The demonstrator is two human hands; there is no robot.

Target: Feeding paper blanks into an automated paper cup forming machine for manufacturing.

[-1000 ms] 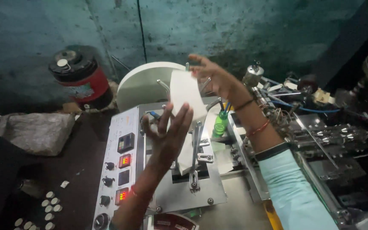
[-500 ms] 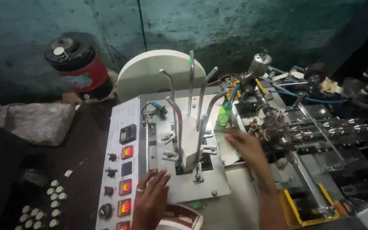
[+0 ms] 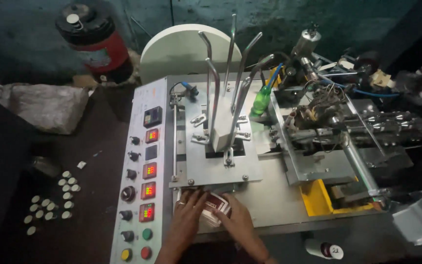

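Card stack (image 3: 214,205) now down at machine (image 3: 221,171) front edge; both hands, left (image 3: 187,209) and right (image 3: 238,221), dropped from guide rods (image 3: 225,78), clamped around it.

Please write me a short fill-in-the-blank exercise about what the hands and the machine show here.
1. Both hands, the left hand and the right hand, hold a stack of red-and-white ____ blanks.
2. The control panel lies to the ____ of the upright metal rods.
3. A small ____ bottle stands beside those rods.

Missing words: paper; left; green
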